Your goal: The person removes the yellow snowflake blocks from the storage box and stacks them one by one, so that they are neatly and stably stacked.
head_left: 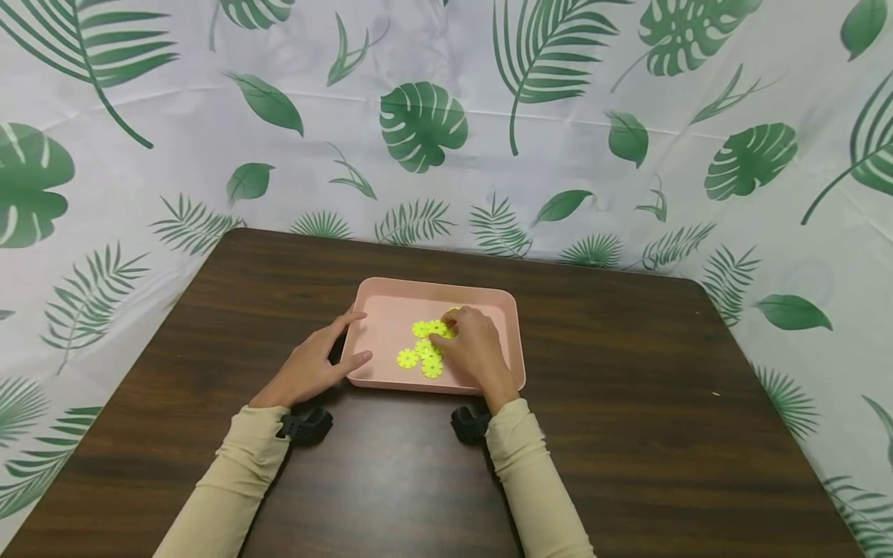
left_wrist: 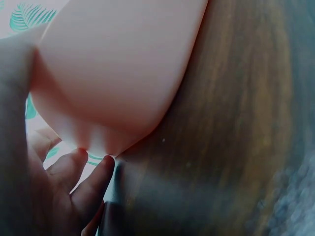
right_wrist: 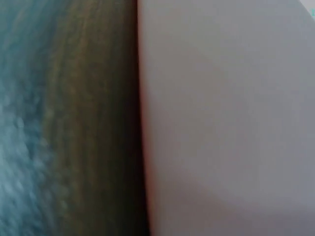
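Note:
A pink rectangular tray holds several yellow-green, flower-shaped notched discs, some overlapping. My left hand grips the tray's left end, with thumb and index finger over the rim. In the left wrist view, other fingers lie against the tray's outer wall. Inside the tray, my right hand has thumb and index finger curled about a disc at the upper right of the group. That hand partly hides the discs beneath it. The right wrist view shows only the tray wall and table, no fingers.
The tray lies on a dark wood-grain table. Behind the table hangs a white cloth printed with green leaves. A black band with a camera sits on my left wrist, and another camera is at my right wrist.

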`<state>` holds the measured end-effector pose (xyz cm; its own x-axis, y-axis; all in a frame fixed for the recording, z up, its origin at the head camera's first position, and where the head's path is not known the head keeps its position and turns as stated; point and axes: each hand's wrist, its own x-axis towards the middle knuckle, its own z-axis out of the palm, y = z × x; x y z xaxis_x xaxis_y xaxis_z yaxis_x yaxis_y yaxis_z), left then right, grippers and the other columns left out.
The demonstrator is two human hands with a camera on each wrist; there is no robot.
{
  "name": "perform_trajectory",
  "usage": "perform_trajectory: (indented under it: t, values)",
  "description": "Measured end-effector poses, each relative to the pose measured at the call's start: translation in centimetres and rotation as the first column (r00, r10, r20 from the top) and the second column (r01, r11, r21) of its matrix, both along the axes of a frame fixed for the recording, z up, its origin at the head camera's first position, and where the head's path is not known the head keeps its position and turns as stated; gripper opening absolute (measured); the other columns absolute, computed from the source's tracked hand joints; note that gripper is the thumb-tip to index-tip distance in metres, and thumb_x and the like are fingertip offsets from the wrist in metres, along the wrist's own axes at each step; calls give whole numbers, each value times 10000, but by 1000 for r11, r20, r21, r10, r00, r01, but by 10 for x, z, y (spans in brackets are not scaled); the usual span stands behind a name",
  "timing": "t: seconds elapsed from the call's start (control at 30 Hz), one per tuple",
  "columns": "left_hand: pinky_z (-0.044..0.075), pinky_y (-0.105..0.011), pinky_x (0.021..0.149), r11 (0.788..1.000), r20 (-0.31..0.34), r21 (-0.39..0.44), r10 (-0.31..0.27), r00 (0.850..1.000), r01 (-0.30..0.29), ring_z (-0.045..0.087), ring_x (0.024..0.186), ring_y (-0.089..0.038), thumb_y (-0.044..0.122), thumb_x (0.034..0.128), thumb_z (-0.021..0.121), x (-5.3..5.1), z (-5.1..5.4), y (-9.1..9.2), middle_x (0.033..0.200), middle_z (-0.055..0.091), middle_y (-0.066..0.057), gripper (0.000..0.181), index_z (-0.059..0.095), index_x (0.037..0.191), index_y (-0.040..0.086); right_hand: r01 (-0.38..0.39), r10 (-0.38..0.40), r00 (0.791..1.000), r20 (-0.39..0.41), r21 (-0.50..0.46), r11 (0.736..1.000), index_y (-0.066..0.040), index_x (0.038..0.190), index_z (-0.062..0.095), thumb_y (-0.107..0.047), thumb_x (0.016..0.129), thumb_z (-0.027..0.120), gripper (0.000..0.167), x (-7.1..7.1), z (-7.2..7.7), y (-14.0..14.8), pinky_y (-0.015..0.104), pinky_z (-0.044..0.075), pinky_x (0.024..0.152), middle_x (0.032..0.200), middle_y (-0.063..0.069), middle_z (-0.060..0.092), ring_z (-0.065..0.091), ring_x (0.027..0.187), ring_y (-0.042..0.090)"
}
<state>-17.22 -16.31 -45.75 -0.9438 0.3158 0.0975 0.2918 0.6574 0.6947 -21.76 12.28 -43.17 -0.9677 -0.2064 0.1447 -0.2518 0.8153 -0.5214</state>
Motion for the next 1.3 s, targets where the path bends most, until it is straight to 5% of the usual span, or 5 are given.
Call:
perform_trajectory:
  t: [0.3, 0.57, 0.97, 1.3]
  values:
    - [306, -736, 1105, 1000, 6, -1, 10, 1000, -10, 366, 1476, -430, 551, 985, 627, 1, 1, 1, 1679, 297, -112, 775, 335, 1629, 236, 11, -18, 994, -106, -68, 998, -27, 1040, 779, -231, 855, 869, 290, 6, 20, 20, 416, 574, 750, 1004, 108, 736, 663, 868, 258]
    - [304, -736, 1106, 1000, -10, -1, -7, 1000, 7, 352, 1484, -427, 536, 996, 624, -2, -2, -2, 1685, 284, -111, 761, 326, 1632, 244, 85, -88, 985, -150, -31, 996, -10, 1097, 753, -230, 888, 831, 314, 19, 38, 68, 473, 531, 734, 975, 152, 690, 616, 872, 305]
    - [287, -742, 1111, 1000, 10, 8, -8, 1000, 8, 331, 1496, -423, 560, 990, 621, 0, 1, 0, 1701, 240, -91, 782, 310, 1638, 253, 247, -244, 966, -83, 27, 969, 50, 1140, 747, -273, 911, 795, 399, 32, 33, 158, 575, 546, 803, 1037, 226, 734, 701, 927, 381]
    - [295, -745, 1103, 1000, 15, -2, -3, 1000, 3, 340, 1489, -426, 568, 988, 617, 0, 0, 0, 1691, 268, -102, 785, 310, 1638, 252, 257, -270, 956, 115, 112, 960, 72, 1126, 734, -294, 927, 782, 419, 39, 21, 199, 577, 524, 840, 1088, 237, 717, 655, 946, 385]
